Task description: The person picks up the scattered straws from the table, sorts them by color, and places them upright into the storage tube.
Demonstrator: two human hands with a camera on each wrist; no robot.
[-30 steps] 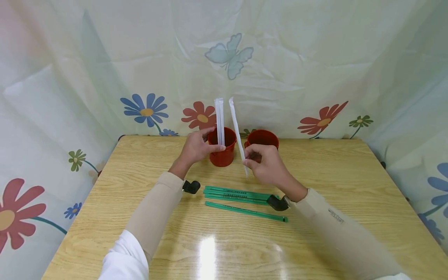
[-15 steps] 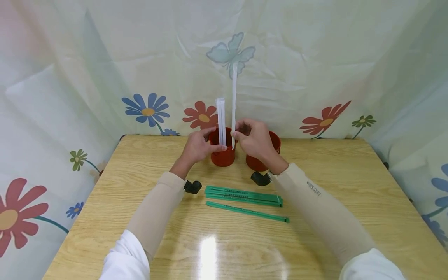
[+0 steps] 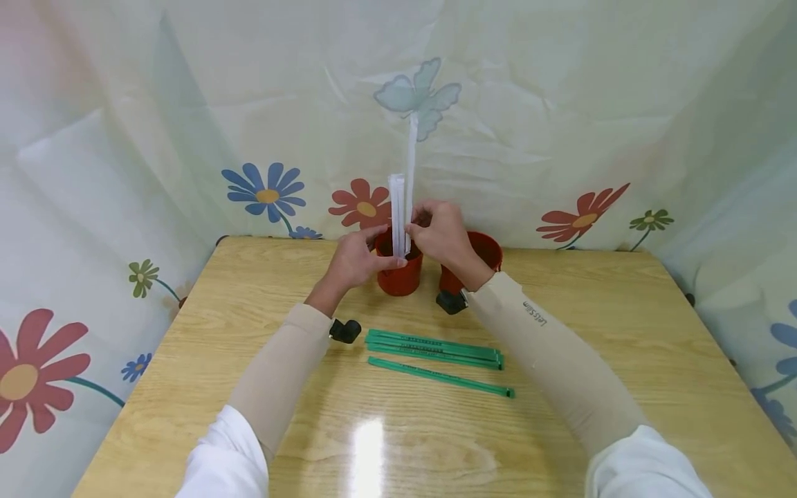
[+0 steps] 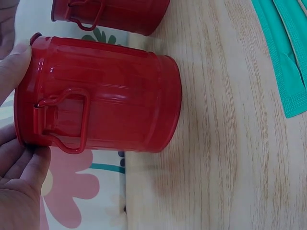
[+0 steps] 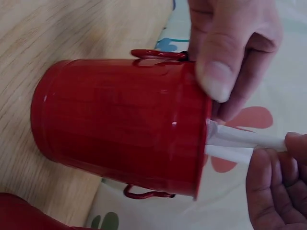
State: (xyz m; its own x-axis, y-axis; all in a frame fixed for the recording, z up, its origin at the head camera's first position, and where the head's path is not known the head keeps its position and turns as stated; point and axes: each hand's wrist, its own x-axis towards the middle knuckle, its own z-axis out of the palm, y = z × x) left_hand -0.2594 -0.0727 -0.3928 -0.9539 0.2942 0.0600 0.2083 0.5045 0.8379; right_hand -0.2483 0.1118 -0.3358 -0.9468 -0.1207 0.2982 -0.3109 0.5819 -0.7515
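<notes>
My left hand (image 3: 353, 259) holds the rim of a small red metal bucket (image 3: 398, 280), thumb on the near side and fingers on the far side. Several white paper-wrapped straws (image 3: 397, 207) stand upright in this bucket. Just above its right rim, my right hand (image 3: 443, 235) pinches another white paper-wrapped straw (image 3: 411, 159) near its lower end, nearly vertical. In the left wrist view the bucket (image 4: 115, 100) shows a wire side handle. The right wrist view has white straw ends (image 5: 230, 153) at the bucket mouth; the inside is hidden.
A second red bucket (image 3: 488, 247) stands right of the first, partly behind my right wrist. Several flat green packets (image 3: 436, 349) lie stacked in front, with a single green packet (image 3: 442, 377) nearer. A flowered curtain (image 3: 498, 138) hangs behind the wooden table (image 3: 280, 429).
My right hand has moved left and up from before the second bucket to the first bucket's mouth, bringing the straw upright beside the others. My left hand has stayed on the rim.
</notes>
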